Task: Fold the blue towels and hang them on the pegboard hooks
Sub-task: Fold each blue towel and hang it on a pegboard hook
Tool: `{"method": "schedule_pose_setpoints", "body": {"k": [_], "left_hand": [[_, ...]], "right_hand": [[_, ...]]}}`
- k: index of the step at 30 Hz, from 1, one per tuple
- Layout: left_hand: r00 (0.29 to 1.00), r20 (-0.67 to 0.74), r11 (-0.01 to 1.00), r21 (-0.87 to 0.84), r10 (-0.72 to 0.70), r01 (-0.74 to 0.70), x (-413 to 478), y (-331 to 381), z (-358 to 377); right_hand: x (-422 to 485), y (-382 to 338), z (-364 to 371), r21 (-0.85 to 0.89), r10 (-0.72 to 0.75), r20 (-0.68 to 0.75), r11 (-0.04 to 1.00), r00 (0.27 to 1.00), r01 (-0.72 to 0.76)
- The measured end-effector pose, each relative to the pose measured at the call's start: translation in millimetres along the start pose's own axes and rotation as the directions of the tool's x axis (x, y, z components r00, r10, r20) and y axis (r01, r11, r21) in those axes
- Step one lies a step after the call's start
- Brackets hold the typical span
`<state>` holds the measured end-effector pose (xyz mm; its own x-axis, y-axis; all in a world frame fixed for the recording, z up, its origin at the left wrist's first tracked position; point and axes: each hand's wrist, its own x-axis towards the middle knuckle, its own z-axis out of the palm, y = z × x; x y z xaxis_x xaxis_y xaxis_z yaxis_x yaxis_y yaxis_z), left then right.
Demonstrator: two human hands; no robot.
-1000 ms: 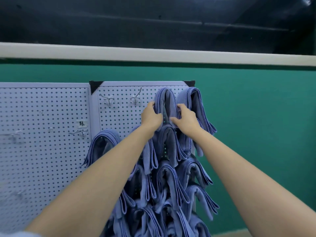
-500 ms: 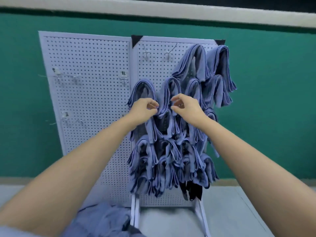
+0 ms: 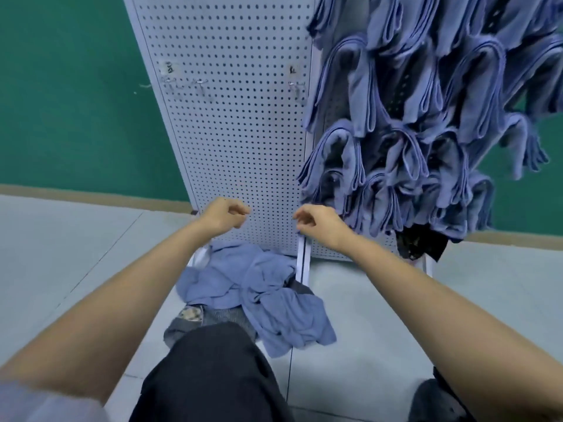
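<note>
Towels [image 3: 256, 287] lie crumpled in a blue heap on the floor [image 3: 61, 254] at the foot of the pegboard [image 3: 231, 117], folded towels [image 3: 426, 117] hang crowded on its right half, and above the heap the left hand [image 3: 222, 216] and right hand [image 3: 320, 222] hover apart, each grip loosely curled and holding nothing.

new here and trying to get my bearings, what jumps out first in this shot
A thick cluster of folded blue towels hangs on the right side of the white pegboard, whose left side shows bare hooks. Below, a crumpled pile of blue towels lies on the floor at the board's foot, with the left hand and right hand hovering empty above it.
</note>
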<state>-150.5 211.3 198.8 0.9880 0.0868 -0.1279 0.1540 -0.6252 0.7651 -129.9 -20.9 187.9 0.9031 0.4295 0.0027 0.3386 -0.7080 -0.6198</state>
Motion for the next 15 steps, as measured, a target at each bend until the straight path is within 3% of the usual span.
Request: {"method": "schedule_pose_setpoints", "body": {"k": [8, 15], "left_hand": [[0.955, 0.069, 0.957, -0.01, -0.289, 0.291, 58.6, -151.1, 49.7], [0.906, 0.113, 0.912, 0.006, -0.407, 0.409, 108.1, -229.8, 105.4]], "right_hand": [[56.5, 75.6, 115.0, -0.055, 0.106, 0.224, 0.994, 0.969, -0.096], [125.6, 111.7, 201.4, -0.044, 0.142, 0.324, 0.99, 0.935, -0.135]]}}
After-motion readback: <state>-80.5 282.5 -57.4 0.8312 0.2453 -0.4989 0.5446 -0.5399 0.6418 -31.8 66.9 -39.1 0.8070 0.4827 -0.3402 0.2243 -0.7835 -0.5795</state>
